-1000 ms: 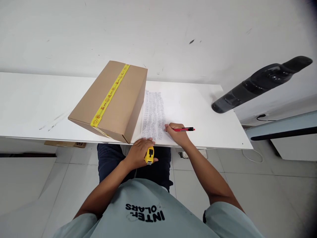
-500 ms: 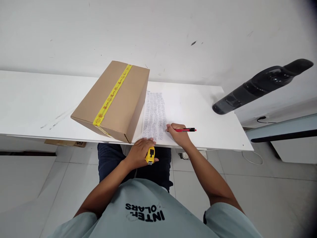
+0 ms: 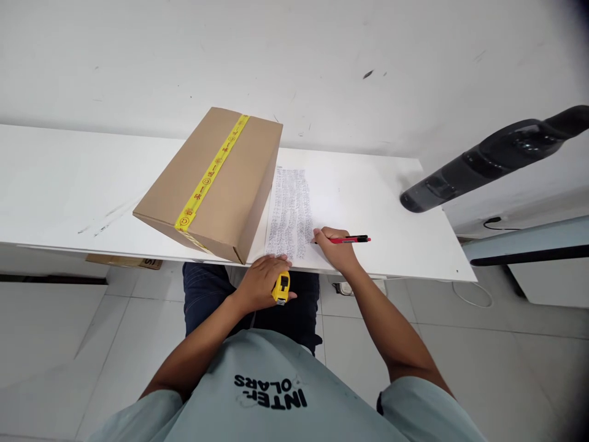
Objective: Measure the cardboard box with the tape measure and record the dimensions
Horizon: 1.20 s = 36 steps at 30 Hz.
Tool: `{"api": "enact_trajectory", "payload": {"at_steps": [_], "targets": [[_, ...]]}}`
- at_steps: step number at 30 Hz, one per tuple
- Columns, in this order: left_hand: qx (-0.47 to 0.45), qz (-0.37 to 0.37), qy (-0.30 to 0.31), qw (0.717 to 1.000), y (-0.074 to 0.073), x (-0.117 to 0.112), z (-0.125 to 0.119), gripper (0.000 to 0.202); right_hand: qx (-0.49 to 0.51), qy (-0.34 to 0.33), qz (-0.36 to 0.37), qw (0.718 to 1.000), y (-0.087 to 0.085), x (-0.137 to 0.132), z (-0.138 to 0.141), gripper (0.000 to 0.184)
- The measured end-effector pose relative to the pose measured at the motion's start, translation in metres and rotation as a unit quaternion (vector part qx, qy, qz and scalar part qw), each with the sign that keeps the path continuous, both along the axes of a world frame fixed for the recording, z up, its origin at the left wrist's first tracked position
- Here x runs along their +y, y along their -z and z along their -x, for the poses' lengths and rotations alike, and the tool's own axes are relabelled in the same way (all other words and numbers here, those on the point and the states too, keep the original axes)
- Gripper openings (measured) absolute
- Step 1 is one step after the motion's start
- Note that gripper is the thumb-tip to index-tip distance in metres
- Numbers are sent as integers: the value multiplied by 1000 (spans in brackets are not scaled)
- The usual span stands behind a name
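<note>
A sheet of paper (image 3: 288,212) covered with dense small writing lies on the white table, just right of a cardboard box (image 3: 221,178). My right hand (image 3: 337,245) is closed around a red and black pen (image 3: 350,239), its tip at the sheet's lower right part. My left hand (image 3: 264,284) holds a yellow tape measure (image 3: 281,288) at the table's front edge, with its fingers resting on the bottom of the sheet. The tape blade looks retracted. Yellow printed tape (image 3: 211,174) runs along the top of the box.
The narrow white table (image 3: 386,202) stands against a wall. At its right end is a dark cylindrical object (image 3: 488,159), jutting out at a slant. Below the table, a cardboard piece (image 3: 124,261) shows at left and a cable (image 3: 473,294) lies on the floor at right.
The view has shifted slightly, so the table and box appear a little higher and further right. Both hands keep their hold on the pen and the tape measure.
</note>
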<state>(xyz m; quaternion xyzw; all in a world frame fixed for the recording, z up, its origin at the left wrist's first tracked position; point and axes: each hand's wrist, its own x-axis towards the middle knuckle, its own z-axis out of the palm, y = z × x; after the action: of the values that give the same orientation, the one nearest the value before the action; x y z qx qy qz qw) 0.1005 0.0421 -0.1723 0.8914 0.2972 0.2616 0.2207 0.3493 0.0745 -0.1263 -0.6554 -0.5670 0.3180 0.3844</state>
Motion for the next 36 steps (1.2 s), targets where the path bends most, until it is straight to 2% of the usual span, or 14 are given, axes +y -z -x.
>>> {"api": "enact_trajectory", "payload": {"at_steps": [16,27,30,33,36], "targets": [[-16,-19,0,1000,2,-1,0,65,3,14,-3,1000,0,-1,0,42],[-13,15,-6,1000,-1,0,-1,65,-38,44,-32,998,7,-1,-2,45],[-59,46,-18,997,-7,-7,-1,69,-63,59,-56,995,6,1,0,41],[-159,83,-35,983,-17,-22,3,77,-92,61,-77,991,9,4,7,32],[-225,73,-3,972,-25,-39,7,92,-121,73,-69,988,14,11,15,40]]}}
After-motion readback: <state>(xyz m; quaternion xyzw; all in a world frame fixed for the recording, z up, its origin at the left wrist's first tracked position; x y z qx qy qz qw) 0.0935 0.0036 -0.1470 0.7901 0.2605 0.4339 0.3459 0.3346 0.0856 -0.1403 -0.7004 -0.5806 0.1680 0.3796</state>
